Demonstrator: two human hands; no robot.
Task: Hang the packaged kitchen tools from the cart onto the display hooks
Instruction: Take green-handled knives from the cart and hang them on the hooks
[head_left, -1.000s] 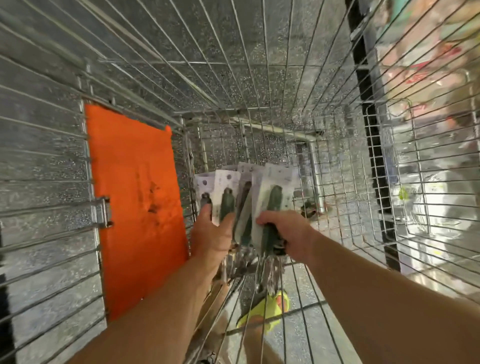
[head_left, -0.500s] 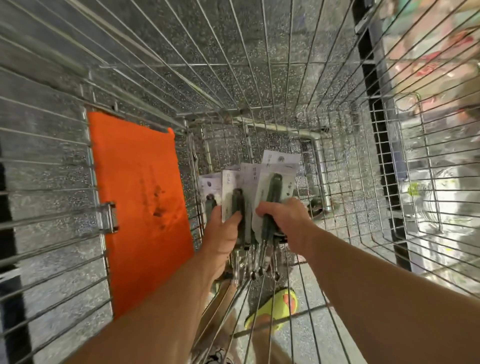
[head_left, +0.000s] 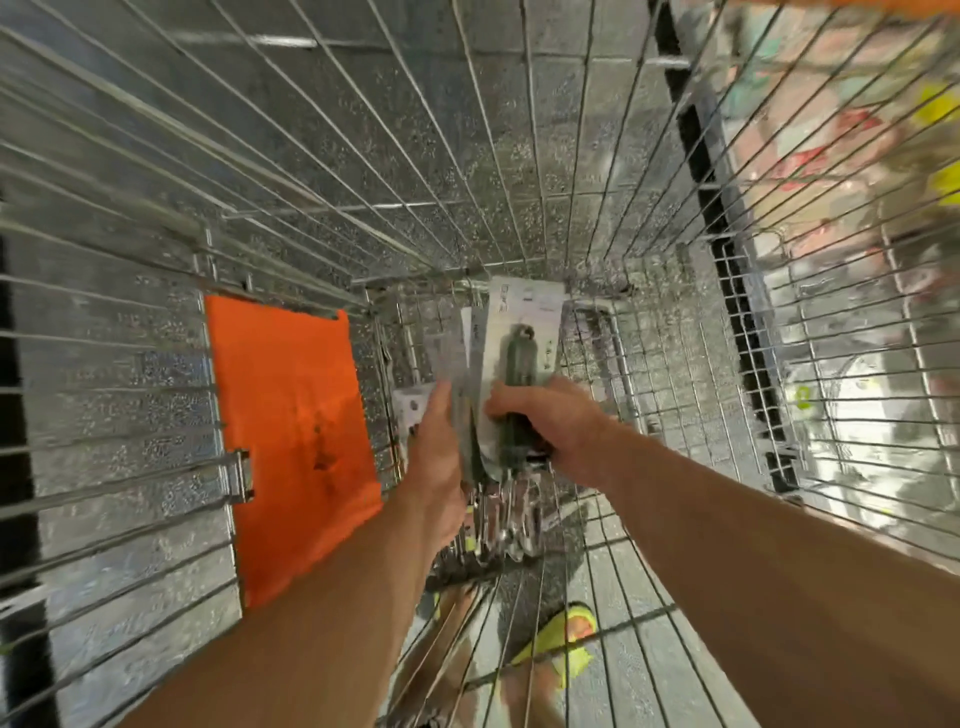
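Observation:
Both my arms reach down into a wire shopping cart. A bunch of packaged kitchen tools, white cards with dark green handles and shiny metal ends, stands upright between my hands. My right hand grips the front package round its green handle. My left hand presses flat against the left side of the bunch, fingers straight. Another white card shows just left of my left hand. The metal ends hang below both hands.
An orange plastic flap covers part of the cart's left wall. Wire mesh closes in on all sides. Through the cart's bottom I see a foot in a yellow-green sandal on grey floor. Blurred shelves with goods lie at the right.
Both hands have lifted the bunch of packages upward and squeezed the fanned-out cards closer together. The front package now stands higher than the rest.

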